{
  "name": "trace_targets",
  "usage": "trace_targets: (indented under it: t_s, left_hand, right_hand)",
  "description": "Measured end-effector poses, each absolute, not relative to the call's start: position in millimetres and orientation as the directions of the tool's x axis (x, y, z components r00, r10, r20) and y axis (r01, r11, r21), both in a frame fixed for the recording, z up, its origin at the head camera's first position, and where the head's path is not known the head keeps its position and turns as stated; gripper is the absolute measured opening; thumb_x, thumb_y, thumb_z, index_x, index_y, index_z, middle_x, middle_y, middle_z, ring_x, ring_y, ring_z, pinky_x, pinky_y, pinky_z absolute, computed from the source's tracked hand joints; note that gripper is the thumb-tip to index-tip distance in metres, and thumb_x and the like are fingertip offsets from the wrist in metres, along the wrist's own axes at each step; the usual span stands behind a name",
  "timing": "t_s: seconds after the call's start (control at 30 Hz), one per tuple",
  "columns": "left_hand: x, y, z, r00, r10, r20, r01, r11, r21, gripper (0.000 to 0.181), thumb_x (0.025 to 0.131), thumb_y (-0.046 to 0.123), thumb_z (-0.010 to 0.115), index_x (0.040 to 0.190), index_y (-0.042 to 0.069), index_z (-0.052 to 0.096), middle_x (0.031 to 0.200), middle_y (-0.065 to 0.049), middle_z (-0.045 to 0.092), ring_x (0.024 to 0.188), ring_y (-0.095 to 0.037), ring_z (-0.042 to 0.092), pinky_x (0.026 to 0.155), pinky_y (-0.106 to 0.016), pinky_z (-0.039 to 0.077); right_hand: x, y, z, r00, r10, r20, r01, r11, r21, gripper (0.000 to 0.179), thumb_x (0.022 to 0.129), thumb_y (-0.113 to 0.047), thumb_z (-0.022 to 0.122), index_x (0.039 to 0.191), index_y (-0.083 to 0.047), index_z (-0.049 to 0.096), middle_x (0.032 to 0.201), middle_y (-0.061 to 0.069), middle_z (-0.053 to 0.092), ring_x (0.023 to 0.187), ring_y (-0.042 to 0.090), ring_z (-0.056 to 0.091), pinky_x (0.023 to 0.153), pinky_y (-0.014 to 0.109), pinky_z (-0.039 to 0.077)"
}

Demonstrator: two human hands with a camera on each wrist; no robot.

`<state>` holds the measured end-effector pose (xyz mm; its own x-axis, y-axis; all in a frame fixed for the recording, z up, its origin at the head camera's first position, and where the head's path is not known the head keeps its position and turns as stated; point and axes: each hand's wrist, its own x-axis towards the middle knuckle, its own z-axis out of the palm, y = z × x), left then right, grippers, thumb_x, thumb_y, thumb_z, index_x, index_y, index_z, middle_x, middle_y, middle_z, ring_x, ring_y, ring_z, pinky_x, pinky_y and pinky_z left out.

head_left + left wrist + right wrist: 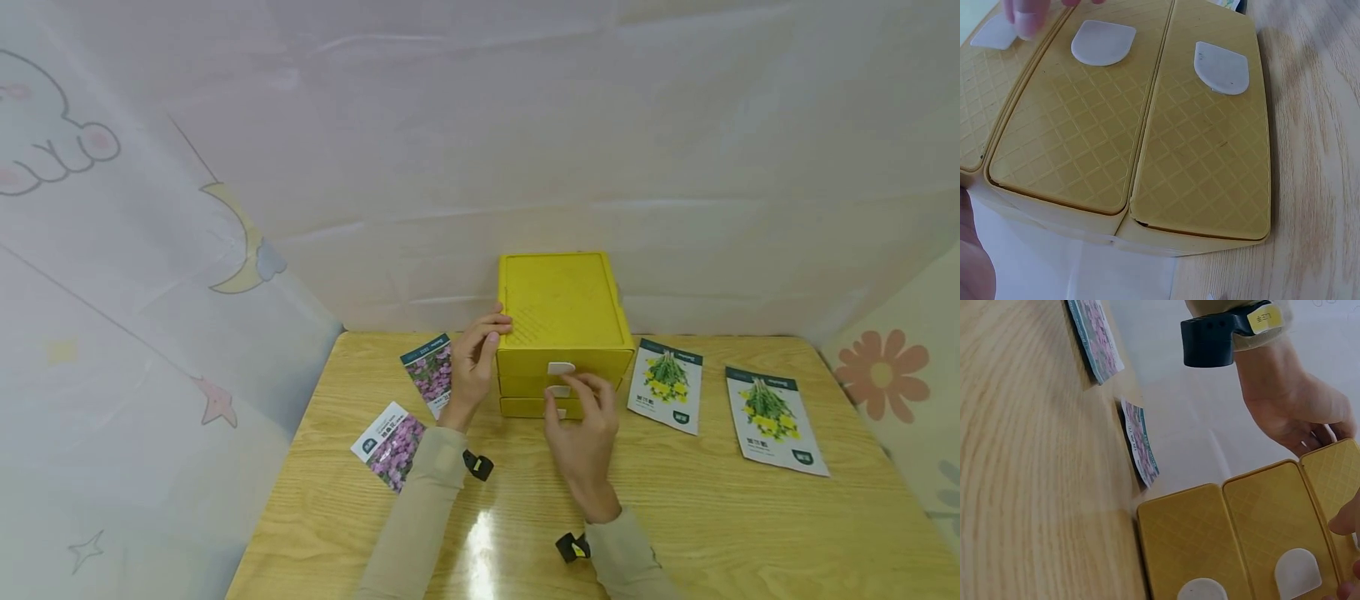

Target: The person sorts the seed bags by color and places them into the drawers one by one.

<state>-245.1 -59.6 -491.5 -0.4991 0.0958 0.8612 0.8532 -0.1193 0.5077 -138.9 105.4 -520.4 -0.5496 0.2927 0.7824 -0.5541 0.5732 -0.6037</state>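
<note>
Beige sleeves, cut off below, lead to the yellow plastic three-drawer box. At its front, the right hand holds thumb and forefinger parted beside the rounded white top tab; whether they touch it, I cannot tell. The left hand, fingers loosely bent, gripping nothing, rests on the box's left edge.

- The left hand and right hand are bare.
- The left sleeve and right sleeve are long, beige and lightly creased.
- The left wrist camera and right wrist camera are black and blocky.
- A yellow label with dark marks sits on the left strap.
</note>
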Motion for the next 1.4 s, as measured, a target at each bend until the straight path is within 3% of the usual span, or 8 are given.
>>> trace_targets:
  t_s: [0.4, 0.73, 1.4]
  left_hand:
    - [-244.4, -59.8, -491.9, -0.501, 0.091, 0.861, 0.853, -0.113, 0.509, 0.026, 0.103, 0.008, 0.045, 0.107, -0.007, 0.066, 0.116, -0.021, 0.063, 0.127, -0.043, 0.047, 0.107, -0.052, 0.036]
    - [-230.5, -59.4, -473.4, -0.512, 0.11, 0.852, 0.842, -0.135, 0.523, 0.022, 0.096, -0.014, 0.041, 0.104, -0.016, 0.061, 0.111, -0.035, 0.058, 0.125, -0.053, 0.042, 0.108, -0.052, 0.035]
    - [-224.4, -59.8, -465.3, -0.523, 0.119, 0.844, 0.831, -0.149, 0.536, 0.022, 0.093, -0.018, 0.04, 0.103, -0.019, 0.06, 0.109, -0.038, 0.057, 0.123, -0.057, 0.041, 0.108, -0.051, 0.035]
  right_hand:
    - [-144.5, 102.1, -546.0, -0.601, 0.286, 0.746, -0.517, 0.573, -0.636, 0.032, 0.075, -0.002, 0.08, 0.105, 0.0, 0.072, 0.107, 0.017, 0.058, 0.099, 0.032, 0.055, 0.082, 0.04, 0.045]
    - [-146.6, 100.4, -550.9, -0.631, 0.278, 0.724, -0.491, 0.58, -0.65, 0.028, 0.077, 0.001, 0.078, 0.104, 0.0, 0.072, 0.109, 0.018, 0.054, 0.1, 0.03, 0.054, 0.08, 0.041, 0.046]
    - [-149.2, 101.2, -550.5, -0.622, 0.271, 0.735, -0.495, 0.591, -0.637, 0.021, 0.078, 0.003, 0.078, 0.098, -0.001, 0.072, 0.105, 0.017, 0.053, 0.095, 0.029, 0.055, 0.076, 0.036, 0.047]
